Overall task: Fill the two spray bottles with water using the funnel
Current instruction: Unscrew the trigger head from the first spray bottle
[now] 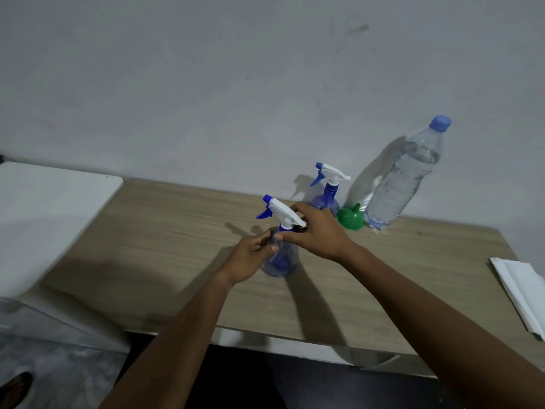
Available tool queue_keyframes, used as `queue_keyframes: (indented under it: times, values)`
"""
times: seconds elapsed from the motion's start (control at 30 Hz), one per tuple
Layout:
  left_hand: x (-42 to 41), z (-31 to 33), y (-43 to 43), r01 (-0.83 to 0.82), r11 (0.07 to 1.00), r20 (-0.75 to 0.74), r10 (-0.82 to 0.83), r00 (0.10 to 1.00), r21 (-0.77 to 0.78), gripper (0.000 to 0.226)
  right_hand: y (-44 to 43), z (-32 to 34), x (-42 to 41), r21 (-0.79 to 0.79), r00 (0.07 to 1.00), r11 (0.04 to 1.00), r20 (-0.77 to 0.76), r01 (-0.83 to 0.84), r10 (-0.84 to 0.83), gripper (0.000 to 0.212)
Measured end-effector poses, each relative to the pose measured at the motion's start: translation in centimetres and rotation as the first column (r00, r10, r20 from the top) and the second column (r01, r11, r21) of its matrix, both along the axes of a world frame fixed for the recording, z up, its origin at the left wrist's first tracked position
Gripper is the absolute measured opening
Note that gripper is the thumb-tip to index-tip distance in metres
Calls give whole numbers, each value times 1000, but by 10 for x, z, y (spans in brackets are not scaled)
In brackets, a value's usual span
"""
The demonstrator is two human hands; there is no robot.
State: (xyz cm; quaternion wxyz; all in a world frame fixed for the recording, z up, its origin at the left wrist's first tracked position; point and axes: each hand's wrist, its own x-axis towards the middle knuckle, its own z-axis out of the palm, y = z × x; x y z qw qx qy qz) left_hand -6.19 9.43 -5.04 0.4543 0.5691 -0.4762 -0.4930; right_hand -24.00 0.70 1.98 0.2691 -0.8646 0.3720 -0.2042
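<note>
upright, near spray bottle (279, 255), left hand (250, 258) clasping body, right hand (317, 231) pinching collar

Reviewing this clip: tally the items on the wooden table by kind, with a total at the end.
Spray bottles: 2, the near spray bottle gripped by the left hand and right hand, and the far spray bottle
Water bottle: 1
Green funnel: 1
Folded white paper: 1
Total: 5

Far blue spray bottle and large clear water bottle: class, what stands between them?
The head view shows a green plastic funnel, upside down on the wooden table.
</note>
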Motion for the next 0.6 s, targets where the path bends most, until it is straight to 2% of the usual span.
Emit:
queue_keyframes:
  times: [0.17,0.3,0.47,0.6]
  values:
    - [-1,2,1,9,1000,-3,-9,1000,13,48,-2,-3,-1,-11,1000,1000,15,17,-17,38]
    - [-2,5,2,17,1000,-15,-17,1000,6,45,-2,-6,-7,134,996,989,73,-63,53,22]
    - [0,5,2,20,1000,-14,-20,1000,8,47,-3,-2,-12,207,993,972,61,-111,101,25]
    - [0,7,3,34,999,-5,-34,999,9,47,0,3,-8,136,996,987,33,-84,80,29]
